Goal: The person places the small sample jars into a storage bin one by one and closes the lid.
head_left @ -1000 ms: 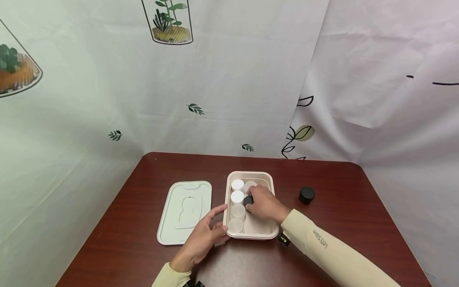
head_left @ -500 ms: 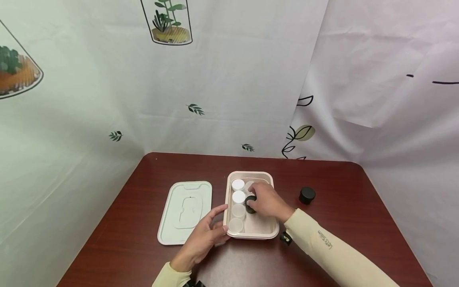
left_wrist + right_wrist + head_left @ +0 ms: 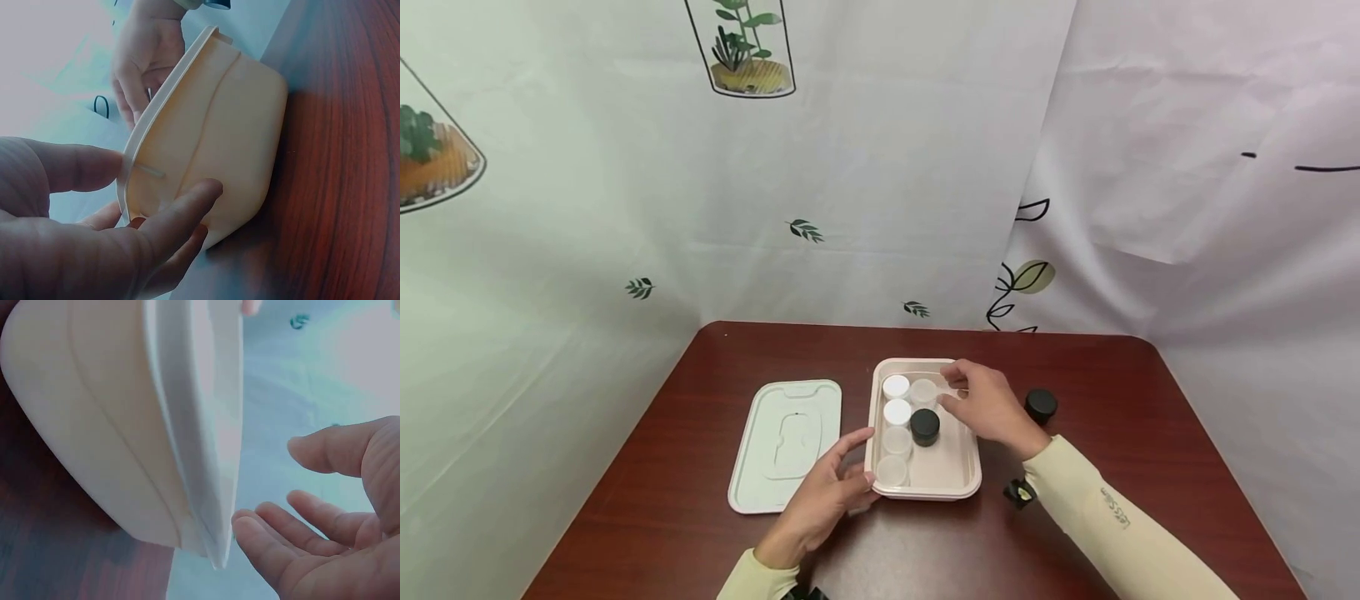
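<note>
As the left hand [image 3: 823, 500] rests spread against a box [image 3: 949, 472], the right hand [image 3: 988, 408] hangs wide, empty — black jar [image 3: 925, 427] inside likely light, best gripped by its sides.

The container [image 3: 953, 467] is pale beige, with white jars [image 3: 897, 412], translucent jars [image 3: 892, 472] and a black jar [image 3: 925, 427] inside. Left of it, a mint-white lid [image 3: 786, 450]; right, another black jar [image 3: 1041, 404]; beneath, streaked red-brown tabletop [image 3: 677, 467]; behind, white cloth [image 3: 910, 158] with green leaf prints [image 3: 806, 231].
</note>
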